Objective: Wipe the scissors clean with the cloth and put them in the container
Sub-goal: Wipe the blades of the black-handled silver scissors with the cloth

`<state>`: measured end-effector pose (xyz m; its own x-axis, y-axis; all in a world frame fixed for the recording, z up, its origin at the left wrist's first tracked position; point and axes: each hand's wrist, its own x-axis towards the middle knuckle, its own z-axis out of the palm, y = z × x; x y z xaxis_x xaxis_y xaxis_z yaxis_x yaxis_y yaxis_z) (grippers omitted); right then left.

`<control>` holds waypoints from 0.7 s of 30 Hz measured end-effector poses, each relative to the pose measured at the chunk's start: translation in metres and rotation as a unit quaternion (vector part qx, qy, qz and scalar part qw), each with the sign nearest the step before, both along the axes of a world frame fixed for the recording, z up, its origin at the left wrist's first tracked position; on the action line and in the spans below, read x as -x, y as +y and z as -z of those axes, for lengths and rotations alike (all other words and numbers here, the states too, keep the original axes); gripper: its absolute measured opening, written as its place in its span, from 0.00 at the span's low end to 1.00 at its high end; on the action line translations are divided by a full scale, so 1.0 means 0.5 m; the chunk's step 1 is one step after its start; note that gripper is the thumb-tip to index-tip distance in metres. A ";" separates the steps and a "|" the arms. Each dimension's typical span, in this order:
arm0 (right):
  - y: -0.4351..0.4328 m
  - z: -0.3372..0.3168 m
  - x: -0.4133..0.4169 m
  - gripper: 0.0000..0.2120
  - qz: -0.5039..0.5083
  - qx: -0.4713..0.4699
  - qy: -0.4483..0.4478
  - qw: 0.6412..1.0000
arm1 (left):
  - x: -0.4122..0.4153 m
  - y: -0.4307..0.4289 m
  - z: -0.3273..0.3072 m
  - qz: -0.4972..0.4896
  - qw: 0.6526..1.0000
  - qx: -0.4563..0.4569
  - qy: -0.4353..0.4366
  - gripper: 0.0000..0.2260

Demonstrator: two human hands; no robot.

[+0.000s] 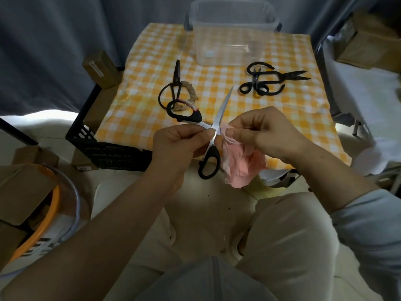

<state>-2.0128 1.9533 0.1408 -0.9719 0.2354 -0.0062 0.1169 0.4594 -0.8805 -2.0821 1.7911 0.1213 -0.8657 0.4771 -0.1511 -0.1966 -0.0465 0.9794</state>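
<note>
Mid-wipe, first step of the task, judging by the pose. Gripping the open scissors [219, 115] at the pivot with the left hand [178, 144], fingers and thumb curled tight on the metal; frame centre, over the near table edge, one blade aimed toward upper right, one black handle hanging low. Pinching the pink cloth [240, 164] in the right hand [267, 131], fingers curled, bunched against the blade right beside the pivot, the rest dangling below. No scissors visible in the clear container [232, 3] at top centre, well apart from both hands. Also on the checked tablecloth [303, 118]: black iron scissors [175, 83] centre left, heap of black scissors [269, 80] upper right. Next, probably: drag cloth along blade to tip, fingers off the edge, repeat on the other blade, close up, then reach forward and drop into container
</note>
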 end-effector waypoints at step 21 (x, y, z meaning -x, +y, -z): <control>-0.013 -0.004 0.005 0.07 -0.029 0.011 -0.012 0.999 | 0.002 -0.013 -0.010 0.035 0.999 -0.014 -0.018 0.06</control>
<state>-2.0153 1.9466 0.1428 -0.9834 0.1780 -0.0342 0.1116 0.4458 -0.8881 -2.0833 1.7844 0.1261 -0.8243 0.5406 -0.1684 -0.2363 -0.0583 0.9699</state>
